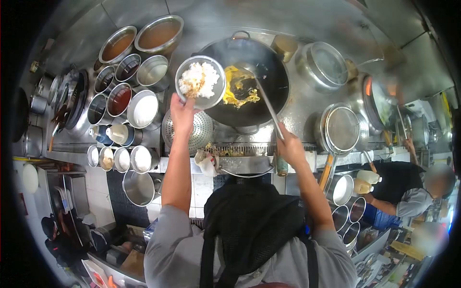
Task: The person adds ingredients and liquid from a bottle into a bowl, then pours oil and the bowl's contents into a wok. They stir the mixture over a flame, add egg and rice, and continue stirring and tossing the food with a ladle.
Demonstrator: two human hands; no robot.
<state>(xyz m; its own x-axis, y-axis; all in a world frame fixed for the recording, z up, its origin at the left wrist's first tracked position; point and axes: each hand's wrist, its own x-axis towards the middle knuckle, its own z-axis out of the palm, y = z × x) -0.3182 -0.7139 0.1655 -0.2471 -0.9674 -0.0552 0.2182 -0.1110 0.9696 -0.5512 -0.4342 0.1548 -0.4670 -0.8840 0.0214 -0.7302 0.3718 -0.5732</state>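
My left hand (pixel 182 114) is closed on the rim of a metal bowl (pixel 221 94), tilted over the left side of the wok. White rice (pixel 198 79) with a brown seasoning patch fills the bowl. My right hand (pixel 291 145) grips the long handle of a wok ladle (pixel 270 106); its head is down in the wok and hard to make out. Yellow scrambled egg (pixel 236 98) lies in the large black wok (pixel 272 77), around the ladle's head. Below the bowl sits a perforated metal strainer (pixel 173 129).
Several metal pots of sauces and seasonings (pixel 120 100) crowd the counter at left. Stacked strainers (pixel 342 127) and a large metal pot (pixel 328 65) stand right of the wok. A white cloth (pixel 205 164) hangs at the stove's front edge. A co-worker (pixel 408 192) stands at far right.
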